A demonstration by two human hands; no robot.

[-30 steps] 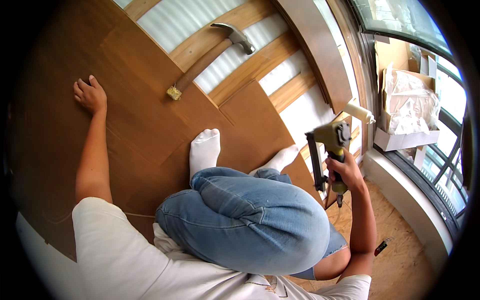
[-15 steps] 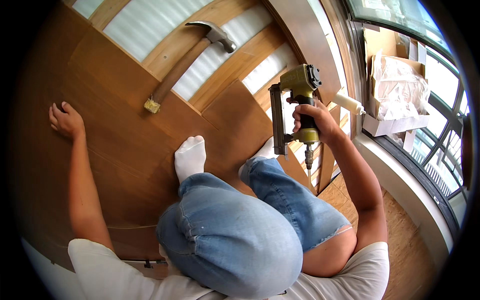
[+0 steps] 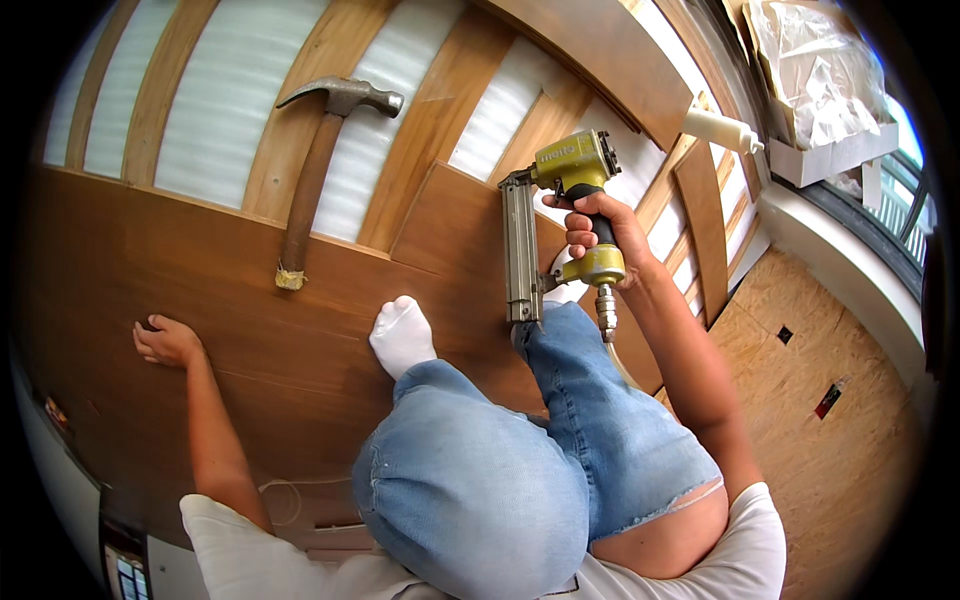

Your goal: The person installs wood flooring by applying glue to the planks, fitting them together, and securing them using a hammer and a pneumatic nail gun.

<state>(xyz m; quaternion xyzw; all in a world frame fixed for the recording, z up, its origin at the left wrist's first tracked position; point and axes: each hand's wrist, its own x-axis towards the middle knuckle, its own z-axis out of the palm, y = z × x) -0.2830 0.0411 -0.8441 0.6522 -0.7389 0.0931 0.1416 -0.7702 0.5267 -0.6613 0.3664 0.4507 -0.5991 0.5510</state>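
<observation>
My right hand (image 3: 612, 232) is wrapped round the black grip of an olive-yellow nail gun (image 3: 592, 262), whose long grey magazine hangs on its left side. A metal coupling with a pale air hose (image 3: 625, 365) leaves the gun's lower end. On the brown floorboards (image 3: 290, 345) at the left rests my left hand (image 3: 168, 342), holding nothing, its fingers loosely bent and the thumb apart. A claw hammer (image 3: 318, 170) lies beyond it, its head over the wooden battens and white foam, its taped handle end on the boards.
Bare wooden battens (image 3: 425, 130) with white foam sheet (image 3: 235, 90) between them stretch along the far side. A cream bottle with a nozzle (image 3: 722, 130) lies at the right, near a loose board (image 3: 702, 230). A carton with clear plastic (image 3: 825, 90) stands by the window. My socked foot (image 3: 402, 335) is on the boards.
The view has turned, so the hammer and window sit differently in it and more battens show at the left. The nail gun stays in my right hand; my left hand still rests on the boards.
</observation>
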